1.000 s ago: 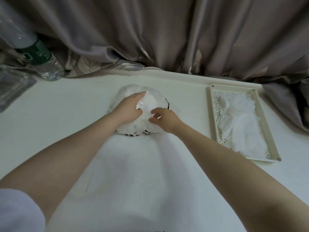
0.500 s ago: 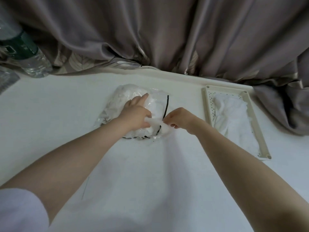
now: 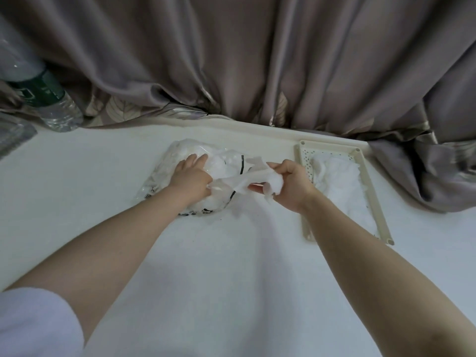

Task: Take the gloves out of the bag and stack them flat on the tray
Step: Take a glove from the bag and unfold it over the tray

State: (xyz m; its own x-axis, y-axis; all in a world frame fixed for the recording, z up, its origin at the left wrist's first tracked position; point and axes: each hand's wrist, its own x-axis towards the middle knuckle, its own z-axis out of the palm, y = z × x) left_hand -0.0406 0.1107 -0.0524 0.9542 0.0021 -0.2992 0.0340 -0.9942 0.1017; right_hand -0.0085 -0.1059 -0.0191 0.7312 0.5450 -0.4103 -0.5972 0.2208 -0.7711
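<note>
A clear plastic bag (image 3: 180,155) stuffed with thin white gloves lies at the middle of the white table. My left hand (image 3: 190,176) rests on top of the bag with its fingers stretched forward, pressing it down. My right hand (image 3: 288,184) grips one white glove (image 3: 247,180) that stretches from the bag's opening toward the right, partly pulled out. To the right stands a cream perforated tray (image 3: 371,181) that holds a pile of white gloves (image 3: 340,181).
A clear water bottle with a green label (image 3: 49,99) lies at the far left by the curtain. A clear plastic item (image 3: 13,135) sits at the left edge. Grey curtain folds (image 3: 257,60) hang along the table's far edge and drape beside the tray.
My right hand has pinched a glove at the bag's opening and drawn it out to the right. My left hand stayed pressed on the bag.
</note>
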